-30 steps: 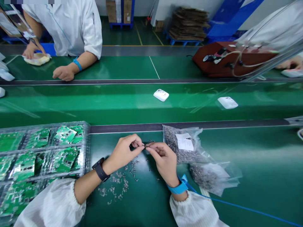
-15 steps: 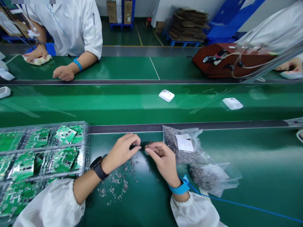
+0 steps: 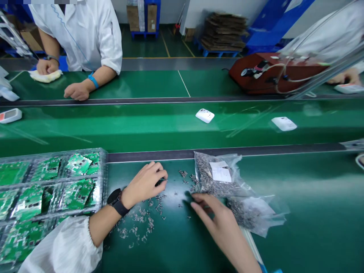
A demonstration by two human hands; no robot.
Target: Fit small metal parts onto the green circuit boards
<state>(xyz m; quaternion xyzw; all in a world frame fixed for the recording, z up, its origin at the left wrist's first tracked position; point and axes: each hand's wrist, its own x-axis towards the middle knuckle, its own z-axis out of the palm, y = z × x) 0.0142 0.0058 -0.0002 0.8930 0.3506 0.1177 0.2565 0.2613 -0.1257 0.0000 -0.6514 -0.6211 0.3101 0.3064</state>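
My left hand (image 3: 149, 181), with a black watch on its wrist, rests low over the table with fingers curled in and thumb tip against the index finger. Whatever its fingertips hold, if anything, is hidden. Just below it lies a spread of small bent metal clips (image 3: 139, 217). My right hand (image 3: 213, 212) is slightly blurred, thumb and index finger apart with nothing visible between them. It hovers close to a small heap of screws (image 3: 194, 180). Beyond it lies a clear bag of small dark metal parts (image 3: 206, 172), partly under a white label.
A clear tray (image 3: 104, 167) of green circuit boards (image 3: 78, 193) sits at the left. A second bag (image 3: 247, 212) lies at the right. White plastic housings (image 3: 205, 115) lie on the green conveyor (image 3: 159, 129). Across it, a person presses a cloth (image 3: 45, 76) on the table.
My hands have parted. The right one moved right and toward me, uncovering the screw heap, while the left stayed nearly in place. The white housings slid slightly right.
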